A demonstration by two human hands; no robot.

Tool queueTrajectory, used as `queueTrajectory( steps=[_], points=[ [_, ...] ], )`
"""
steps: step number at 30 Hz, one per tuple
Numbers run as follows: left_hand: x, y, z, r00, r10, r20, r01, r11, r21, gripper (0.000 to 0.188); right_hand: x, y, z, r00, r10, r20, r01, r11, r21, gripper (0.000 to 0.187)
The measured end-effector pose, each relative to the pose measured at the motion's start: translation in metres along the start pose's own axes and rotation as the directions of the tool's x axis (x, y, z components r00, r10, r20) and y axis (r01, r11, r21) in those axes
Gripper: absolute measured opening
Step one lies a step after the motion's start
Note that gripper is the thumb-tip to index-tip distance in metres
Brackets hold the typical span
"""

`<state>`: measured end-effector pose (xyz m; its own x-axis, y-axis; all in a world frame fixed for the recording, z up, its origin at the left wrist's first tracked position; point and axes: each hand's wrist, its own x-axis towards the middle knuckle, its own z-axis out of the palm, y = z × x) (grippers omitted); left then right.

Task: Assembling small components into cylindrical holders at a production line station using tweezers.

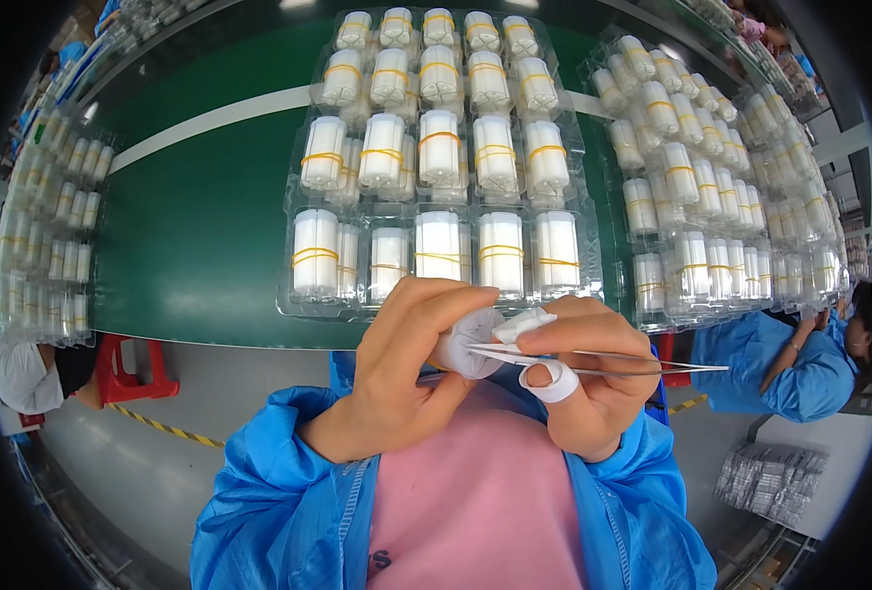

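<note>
Far to the left of the fingers, banded white rolls [83,264] stand in stacked clear trays, with a red stool [111,366] below them on the grey floor. Nearer, still left of the fingers, lies a bare stretch of the green table [190,236].

The left forearm, in a blue sleeve [278,433], rises from the lower left, and the left hand [396,364] turns inward, its back mostly facing left. Its fingers curl over the top of a white roll [473,329] while the thumb presses up from beneath, so the roll is pinched between them with its end facing up and to the right. Straight beyond these fingertips, a clear tray [593,285] holds rows of similar rolls bound with yellow bands.

The right hand [603,369] comes in opposite, wrist raised, fingers bent toward the left hand. Its thumb, wearing a white wrap [554,382], and its bent fingers pinch metal tweezers [680,367]; the points reach left across the roll's end, and the back sticks out right past the knuckles. Whether the points grip anything I cannot tell. Something white covers the index fingertip.

Right of the right fingers, more trays of rolls spread over the table; farther out and lower sits a co-worker [810,379] in blue.
</note>
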<state>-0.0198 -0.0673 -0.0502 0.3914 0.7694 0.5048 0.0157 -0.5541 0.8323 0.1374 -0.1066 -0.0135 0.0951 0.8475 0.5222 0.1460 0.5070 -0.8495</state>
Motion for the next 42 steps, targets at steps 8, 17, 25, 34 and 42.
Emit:
queueTrajectory(
  steps=[8, 17, 25, 34, 42],
  points=[
    [0.001, 0.002, 0.001, 1.0, 0.023, 0.004, -0.023, 0.999, 0.024, 0.056, -0.004, 0.003, 0.0, 1.0, 0.0, -0.028, 0.001, 0.999, 0.053, 0.017],
    [-0.001, 0.003, 0.002, 1.0, 0.011, 0.002, -0.011, 1.0, 0.011, 0.057, -0.007, 0.002, -0.001, 0.999, 0.017, -0.042, -0.014, 0.998, 0.067, 0.016],
    [0.001, 0.005, -0.001, 0.999, 0.026, 0.021, -0.027, 0.997, 0.067, 0.057, -0.001, -0.006, -0.001, 0.99, -0.105, 0.092, 0.125, 0.96, -0.251, 0.019],
    [-0.001, 0.003, -0.001, 0.999, -0.041, 0.026, 0.04, 0.999, 0.021, 0.056, -0.001, -0.007, 0.002, 0.983, -0.145, 0.112, 0.174, 0.927, -0.332, 0.019],
    [-0.003, 0.005, -0.002, 0.982, -0.131, 0.133, 0.167, 0.936, -0.31, 0.051, -0.003, -0.003, -0.003, 0.999, -0.027, -0.039, 0.024, 0.997, -0.072, 0.019]
  ],
)
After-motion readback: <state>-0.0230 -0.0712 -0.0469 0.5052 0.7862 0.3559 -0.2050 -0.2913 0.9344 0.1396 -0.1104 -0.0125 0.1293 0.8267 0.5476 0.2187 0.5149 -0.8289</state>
